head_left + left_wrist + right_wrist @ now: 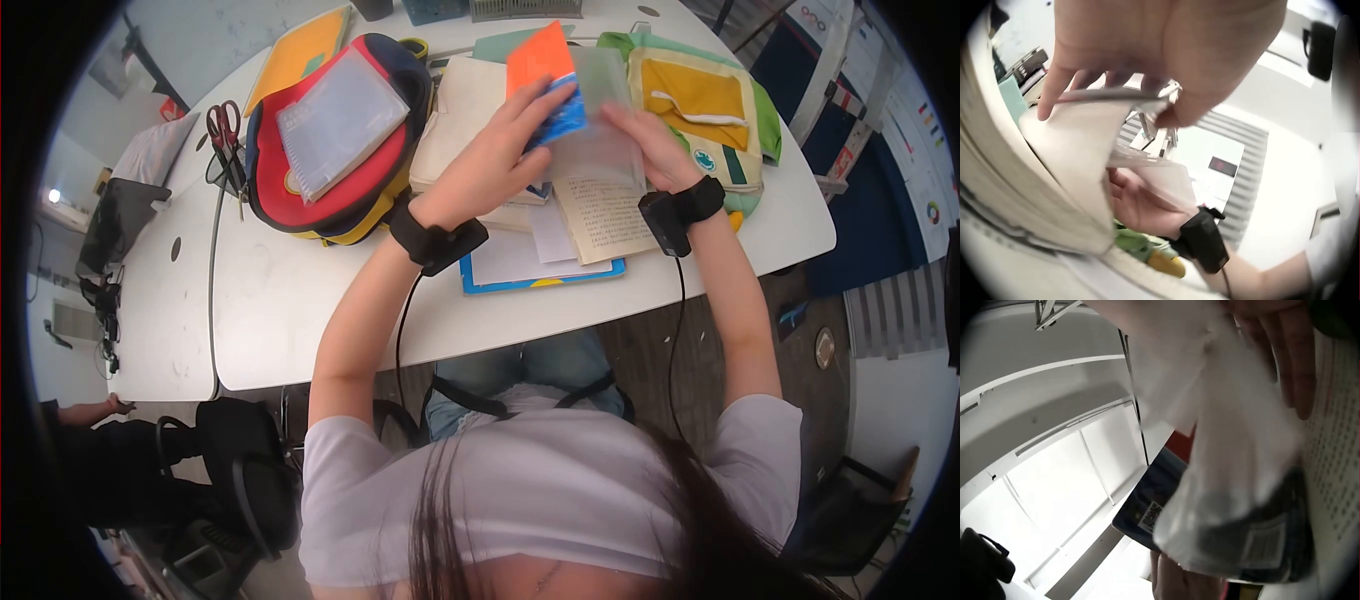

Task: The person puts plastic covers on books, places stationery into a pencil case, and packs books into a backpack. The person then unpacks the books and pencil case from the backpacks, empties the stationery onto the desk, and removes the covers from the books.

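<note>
My left hand (490,160) grips an orange and blue booklet (540,62), with the fingers spread over its cover and the thumb at its lower edge. A translucent plastic book cover (598,150) is held in my right hand (655,150), with the thumb on its near face. In the right wrist view the cloudy plastic overlaps the booklet's dark back (1141,512), which bears a printed code. Below both hands lies an open book (610,225) with lines of text. White paper (510,262) and a blue-edged book (560,280) are under it.
To the left, a red and navy backpack (325,195) carries a spiral notebook (342,122), with scissors (225,130) beside it. A green and yellow bag (695,130) lies at the right. An orange folder (295,58) and a grey basket (525,9) are at the back.
</note>
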Tool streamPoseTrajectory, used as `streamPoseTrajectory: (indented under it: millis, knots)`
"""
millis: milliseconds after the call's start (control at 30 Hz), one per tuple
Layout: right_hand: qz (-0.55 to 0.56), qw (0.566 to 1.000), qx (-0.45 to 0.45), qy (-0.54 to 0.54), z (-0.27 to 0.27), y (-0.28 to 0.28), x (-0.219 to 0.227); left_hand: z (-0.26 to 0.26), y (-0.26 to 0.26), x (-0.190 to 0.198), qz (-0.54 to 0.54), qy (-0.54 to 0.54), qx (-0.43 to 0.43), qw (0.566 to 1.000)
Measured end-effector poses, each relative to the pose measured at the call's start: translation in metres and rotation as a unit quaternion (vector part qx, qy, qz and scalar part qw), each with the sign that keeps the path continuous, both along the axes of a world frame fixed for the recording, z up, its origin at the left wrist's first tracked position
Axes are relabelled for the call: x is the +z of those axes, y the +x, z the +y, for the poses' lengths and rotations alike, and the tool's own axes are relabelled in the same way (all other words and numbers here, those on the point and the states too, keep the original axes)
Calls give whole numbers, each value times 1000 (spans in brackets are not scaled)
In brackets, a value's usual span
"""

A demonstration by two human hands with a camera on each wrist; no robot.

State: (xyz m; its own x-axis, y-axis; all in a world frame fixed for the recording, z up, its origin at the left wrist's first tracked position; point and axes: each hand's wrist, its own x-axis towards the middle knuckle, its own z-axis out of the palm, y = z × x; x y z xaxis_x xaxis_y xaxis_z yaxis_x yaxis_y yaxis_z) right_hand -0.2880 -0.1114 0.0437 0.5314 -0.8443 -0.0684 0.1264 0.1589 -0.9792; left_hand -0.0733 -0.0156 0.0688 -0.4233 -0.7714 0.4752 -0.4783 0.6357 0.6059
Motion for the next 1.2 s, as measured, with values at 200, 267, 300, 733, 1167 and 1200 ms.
streamPoseTrajectory:
  millis: [200, 267, 300, 733, 1167, 1200]
  knots:
    - [300, 892, -80, -330, 0, -20, 13, 14, 0, -3, 8, 23, 91, 996]
    - [372, 834, -6, -408, 1, -23, 27, 10, 1, -13, -12, -31, 110, 993]
    - [389, 787, 37, -477, 1, -22, 30, 9, 1, -16, -12, -32, 110, 993]
    - [425, 678, 220, -557, 21, -19, 45, 14, -2, -29, 157, 51, 153, 974]
    - [357, 574, 123, -726, -2, 40, 39, 15, 1, -28, 158, 94, 141, 973]
    - [358, 573, 125, -727, -2, 38, 41, 15, 2, -28, 161, 94, 142, 972]
